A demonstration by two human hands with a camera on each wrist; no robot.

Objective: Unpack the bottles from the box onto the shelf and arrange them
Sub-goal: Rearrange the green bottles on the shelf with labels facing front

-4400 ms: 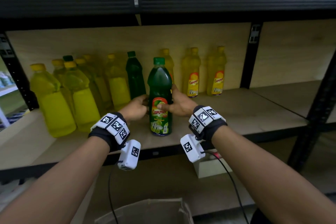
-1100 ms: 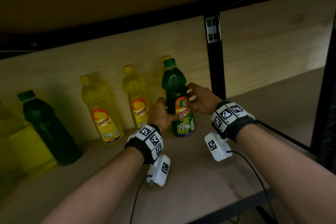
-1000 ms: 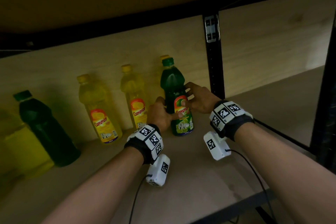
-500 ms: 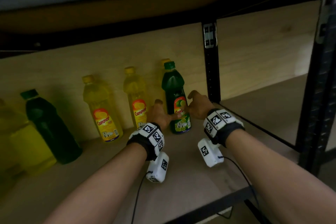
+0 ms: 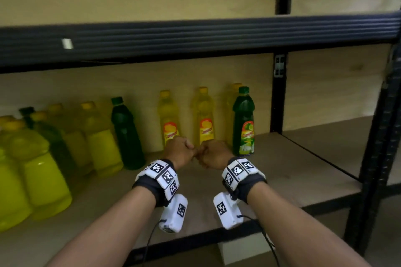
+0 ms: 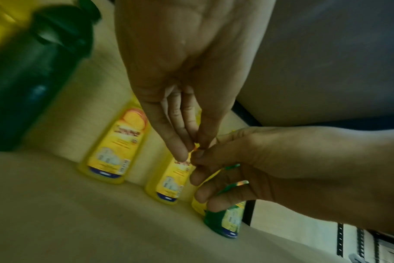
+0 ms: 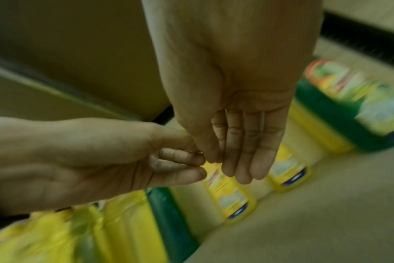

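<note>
A dark green bottle [image 5: 243, 123] with a green cap stands upright at the right end of the back row on the wooden shelf [image 5: 282, 171], in front of a yellow one. It also shows in the left wrist view [image 6: 225, 222] and, blurred, in the right wrist view [image 7: 349, 106]. My left hand [image 5: 191, 151] and right hand [image 5: 201, 155] hover together left of that bottle, apart from it, fingertips touching each other. Both hold nothing, and their fingers look relaxed in the wrist views [image 6: 187, 147] [image 7: 232, 169]. The box is out of view.
Two labelled yellow bottles [image 5: 170, 119] [image 5: 205, 119] stand behind my hands. Another dark green bottle [image 5: 125, 134] and several large yellow bottles [image 5: 43, 175] crowd the left. A black upright post [image 5: 277, 93] stands right of the green bottle, a black beam [image 5: 195, 37] overhead.
Both hands have let go of the green bottle and drawn back toward me, meeting in front of the yellow bottles. The bottle stays standing. My head has pulled back and up.
</note>
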